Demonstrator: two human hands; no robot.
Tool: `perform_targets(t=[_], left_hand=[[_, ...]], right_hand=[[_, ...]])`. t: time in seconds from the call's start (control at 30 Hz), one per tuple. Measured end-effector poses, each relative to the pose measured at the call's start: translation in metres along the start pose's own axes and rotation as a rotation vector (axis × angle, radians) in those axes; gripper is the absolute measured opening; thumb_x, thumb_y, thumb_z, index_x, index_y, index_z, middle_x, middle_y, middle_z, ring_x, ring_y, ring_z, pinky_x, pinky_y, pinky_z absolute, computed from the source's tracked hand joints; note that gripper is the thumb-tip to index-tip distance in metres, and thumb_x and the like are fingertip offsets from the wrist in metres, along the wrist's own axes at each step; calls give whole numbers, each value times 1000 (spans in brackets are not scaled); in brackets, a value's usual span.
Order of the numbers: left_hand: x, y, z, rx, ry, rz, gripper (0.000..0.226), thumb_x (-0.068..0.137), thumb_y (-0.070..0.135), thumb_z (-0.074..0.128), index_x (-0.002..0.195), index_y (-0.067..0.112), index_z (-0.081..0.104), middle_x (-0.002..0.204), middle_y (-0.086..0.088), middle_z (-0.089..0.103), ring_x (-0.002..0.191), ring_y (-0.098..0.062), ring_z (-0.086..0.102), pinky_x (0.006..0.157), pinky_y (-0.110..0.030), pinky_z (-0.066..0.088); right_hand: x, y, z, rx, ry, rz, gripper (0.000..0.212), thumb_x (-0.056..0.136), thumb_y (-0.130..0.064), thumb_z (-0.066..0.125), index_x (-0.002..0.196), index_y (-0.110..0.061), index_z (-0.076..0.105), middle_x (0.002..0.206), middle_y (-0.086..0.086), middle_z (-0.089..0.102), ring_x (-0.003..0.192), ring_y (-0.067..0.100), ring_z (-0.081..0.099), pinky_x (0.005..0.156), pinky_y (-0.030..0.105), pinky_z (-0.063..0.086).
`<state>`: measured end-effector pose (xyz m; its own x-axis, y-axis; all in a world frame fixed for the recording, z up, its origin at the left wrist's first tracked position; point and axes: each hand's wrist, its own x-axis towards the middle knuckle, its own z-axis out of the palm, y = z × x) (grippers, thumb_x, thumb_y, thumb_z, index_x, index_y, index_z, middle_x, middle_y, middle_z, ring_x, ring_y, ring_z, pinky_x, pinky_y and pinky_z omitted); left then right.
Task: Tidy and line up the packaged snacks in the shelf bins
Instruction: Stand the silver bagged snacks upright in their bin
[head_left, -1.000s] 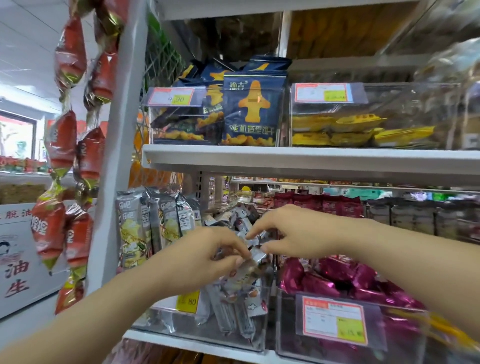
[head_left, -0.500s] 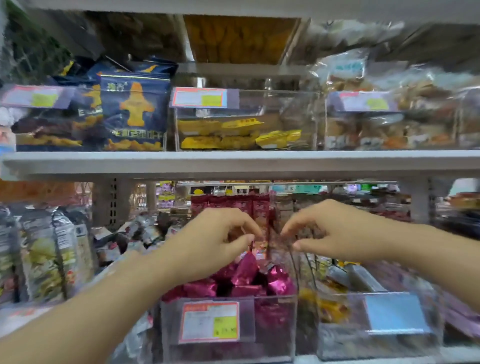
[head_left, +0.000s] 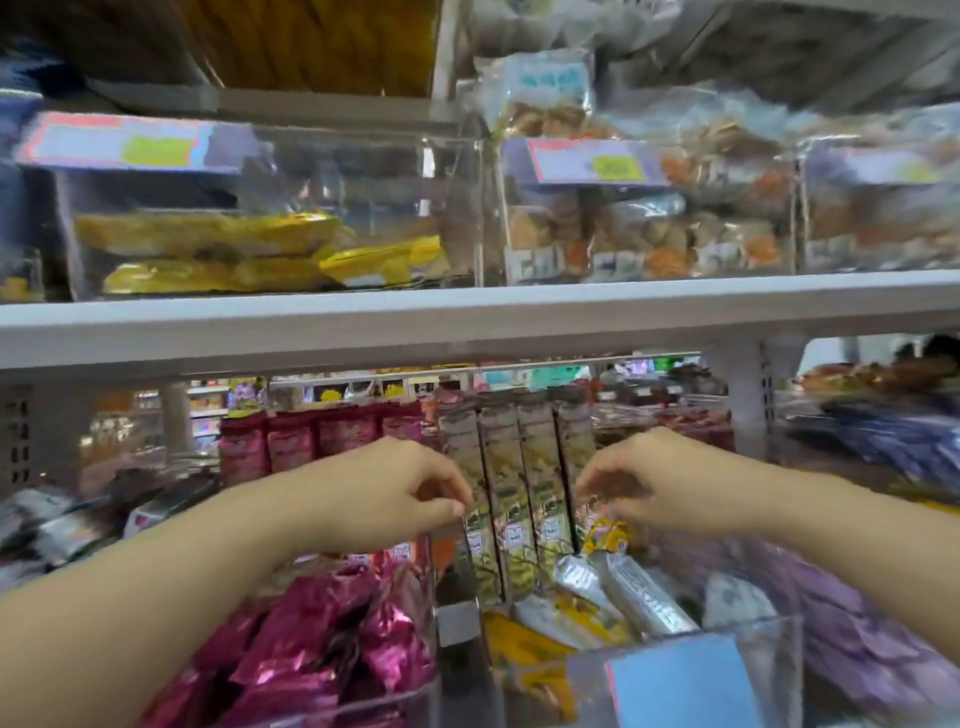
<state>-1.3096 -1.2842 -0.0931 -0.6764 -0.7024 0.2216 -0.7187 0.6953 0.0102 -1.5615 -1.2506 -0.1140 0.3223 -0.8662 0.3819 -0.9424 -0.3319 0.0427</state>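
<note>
Shop shelf, clear bins: left hand and right hand flank the upright packets — fingers curled, grip unclear through blur — a clumsy squeeze could topple the row.

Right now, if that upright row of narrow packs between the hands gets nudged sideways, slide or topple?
Probably lean or domino: the narrow packs stand tall on end, side by side. Likely light, since they look like thin film wrappers. In front, the silver bars lying loose could block sliding.
</note>
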Motion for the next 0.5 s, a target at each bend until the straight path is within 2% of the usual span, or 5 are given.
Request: perform_targets(t=[0.17,0.23,0.33,0.43,0.5], left_hand=[[11,-15,0,-41,-39,45,39,80,66,45,99,39,65,101,23,64,94,7,59,90,-27,48],[14,-19,1,-58,-34,75,49,73,74,44,98,38,67,100,24,63,93,9,58,90,-25,47],[18,-26,4,-77,-9,102,52,68,79,42,95,41,66,100,25,60,94,11,56,91,-23,46],[20,-29,8,-85,9,115,50,66,79,39,95,46,63,100,27,57,95,9,55,92,-24,45],[21,-30,10,-88,25,116,51,66,81,38,94,46,63,99,27,56,95,9,55,91,-23,45]], right_hand=[[34,20,11,-158,-182,16,35,87,-10,58,121,-21,62,116,-3,65,88,2,50,75,14,35],[45,20,21,-253,-323,-15,39,85,-10,61,124,-18,60,119,1,63,98,10,55,79,19,40],[56,23,33,-386,-465,-32,46,84,-7,61,129,-16,56,123,4,59,110,22,56,87,31,46],[62,30,43,-480,-531,-15,44,83,-5,62,127,-14,56,119,6,60,104,25,58,81,33,49],[64,33,49,-549,-549,-13,34,83,-6,64,116,-10,59,112,9,61,99,28,59,74,34,49]])
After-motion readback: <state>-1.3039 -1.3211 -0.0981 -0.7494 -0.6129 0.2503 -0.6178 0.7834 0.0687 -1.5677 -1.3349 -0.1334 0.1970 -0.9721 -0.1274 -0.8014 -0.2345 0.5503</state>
